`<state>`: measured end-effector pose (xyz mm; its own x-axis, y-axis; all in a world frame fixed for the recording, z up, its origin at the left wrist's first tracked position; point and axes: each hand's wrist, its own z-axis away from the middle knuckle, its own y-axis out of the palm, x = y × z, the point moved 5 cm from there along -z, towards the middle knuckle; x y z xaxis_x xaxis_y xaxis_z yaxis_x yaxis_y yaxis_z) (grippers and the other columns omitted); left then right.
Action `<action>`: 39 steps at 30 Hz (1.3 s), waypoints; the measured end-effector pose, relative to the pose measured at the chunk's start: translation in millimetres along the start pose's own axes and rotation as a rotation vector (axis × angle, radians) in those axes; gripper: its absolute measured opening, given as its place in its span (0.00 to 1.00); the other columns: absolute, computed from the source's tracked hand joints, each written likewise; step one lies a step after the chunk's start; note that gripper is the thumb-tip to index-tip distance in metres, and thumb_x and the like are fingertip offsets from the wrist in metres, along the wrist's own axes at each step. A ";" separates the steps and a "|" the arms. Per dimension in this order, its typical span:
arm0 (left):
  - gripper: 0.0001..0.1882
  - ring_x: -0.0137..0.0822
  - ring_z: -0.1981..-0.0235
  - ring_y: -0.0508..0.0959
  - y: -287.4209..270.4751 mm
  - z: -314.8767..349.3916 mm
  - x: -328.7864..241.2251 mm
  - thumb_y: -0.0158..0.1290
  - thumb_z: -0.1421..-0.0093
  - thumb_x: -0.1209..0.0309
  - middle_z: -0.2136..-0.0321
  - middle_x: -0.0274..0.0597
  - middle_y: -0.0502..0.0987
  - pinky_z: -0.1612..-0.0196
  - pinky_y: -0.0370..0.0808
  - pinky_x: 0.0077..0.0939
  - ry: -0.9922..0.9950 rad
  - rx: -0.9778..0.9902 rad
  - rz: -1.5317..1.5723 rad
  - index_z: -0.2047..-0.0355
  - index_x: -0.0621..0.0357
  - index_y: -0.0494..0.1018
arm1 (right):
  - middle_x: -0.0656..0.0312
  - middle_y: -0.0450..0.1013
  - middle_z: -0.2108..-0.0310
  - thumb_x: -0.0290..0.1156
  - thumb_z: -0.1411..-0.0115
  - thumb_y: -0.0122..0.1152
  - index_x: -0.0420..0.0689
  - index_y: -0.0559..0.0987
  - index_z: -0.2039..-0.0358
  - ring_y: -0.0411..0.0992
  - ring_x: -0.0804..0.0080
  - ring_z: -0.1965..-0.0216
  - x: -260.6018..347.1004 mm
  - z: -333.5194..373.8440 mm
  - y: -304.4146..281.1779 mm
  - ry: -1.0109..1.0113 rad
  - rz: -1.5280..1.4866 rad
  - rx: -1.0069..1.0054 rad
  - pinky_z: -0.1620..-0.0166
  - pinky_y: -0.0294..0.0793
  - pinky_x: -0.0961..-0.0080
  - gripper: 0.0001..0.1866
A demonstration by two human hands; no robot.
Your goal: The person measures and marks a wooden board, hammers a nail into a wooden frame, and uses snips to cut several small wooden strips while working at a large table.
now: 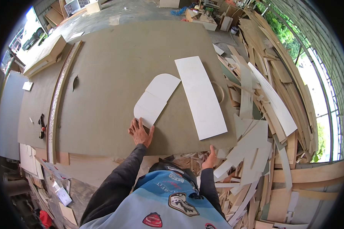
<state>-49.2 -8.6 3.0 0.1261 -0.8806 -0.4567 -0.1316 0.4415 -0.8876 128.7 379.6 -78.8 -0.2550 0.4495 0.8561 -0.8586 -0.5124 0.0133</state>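
A large brown-grey work board lies before me. On it, two white panels with rounded outer corners lie at a slant, their straight edges meeting or overlapping. My left hand has its fingers spread, the tips at the near end of these panels. Further right rests a long white rectangular panel, partly covering a tan ring-shaped roll. Just off the board's near edge, my right hand has one digit stretched out; its other fingers are mostly hidden. I see nothing held in it.
A long narrow strip runs along the board's left part, beside a dark cutter-like tool and a small dark curled object. A shallow wooden box sits at the far left corner. Wood offcuts pile up on the right.
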 end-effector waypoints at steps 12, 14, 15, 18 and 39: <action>0.46 0.50 0.29 0.48 -7.7 11.3 27.1 0.62 0.46 0.52 0.31 0.52 0.52 0.32 0.44 0.52 0.088 0.029 0.125 0.32 0.52 0.56 | 0.50 0.77 0.63 0.46 0.44 0.69 0.30 0.58 0.35 0.76 0.60 0.62 94.4 -53.7 62.0 -0.341 0.286 -0.116 0.60 0.75 0.64 0.47; 0.45 0.51 0.29 0.50 -8.9 26.3 39.5 0.62 0.45 0.53 0.31 0.53 0.53 0.31 0.46 0.51 0.061 0.021 0.233 0.32 0.53 0.55 | 0.60 0.73 0.71 0.41 0.43 0.70 0.38 0.71 0.54 0.71 0.73 0.74 90.5 -53.2 55.0 -0.219 0.101 -0.053 0.74 0.69 0.75 0.25; 0.44 0.52 0.30 0.51 -12.6 37.1 48.0 0.62 0.45 0.55 0.31 0.54 0.54 0.31 0.48 0.50 0.035 -0.021 0.269 0.32 0.53 0.56 | 0.65 0.72 0.75 0.38 0.43 0.71 0.42 0.77 0.64 0.69 0.80 0.80 93.2 -49.5 57.4 -0.155 0.009 -0.014 0.81 0.65 0.80 0.15; 0.38 0.54 0.32 0.57 -37.0 88.1 68.0 0.62 0.45 0.65 0.34 0.54 0.60 0.32 0.55 0.47 -0.013 -0.210 0.358 0.35 0.56 0.61 | 0.71 0.68 0.80 0.36 0.40 0.68 0.47 0.77 0.67 0.67 0.81 0.82 107.0 -45.6 55.8 -0.146 0.071 0.188 0.82 0.62 0.83 0.09; 0.26 0.52 0.51 0.75 -69.3 400.3 351.8 0.57 0.51 0.71 0.52 0.55 0.72 0.46 0.72 0.39 -0.811 -0.430 0.254 0.49 0.62 0.73 | 0.62 0.78 0.54 0.24 0.36 0.59 0.46 0.75 0.48 0.79 0.68 0.57 1.0 203.9 73.4 0.150 -0.347 0.800 0.55 0.81 0.71 0.15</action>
<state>397.9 -280.2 -120.3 0.6666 -0.3079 -0.6789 -0.5788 0.3600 -0.7317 156.1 193.2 28.4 -0.1411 0.7373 0.6607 -0.3445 -0.6622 0.6654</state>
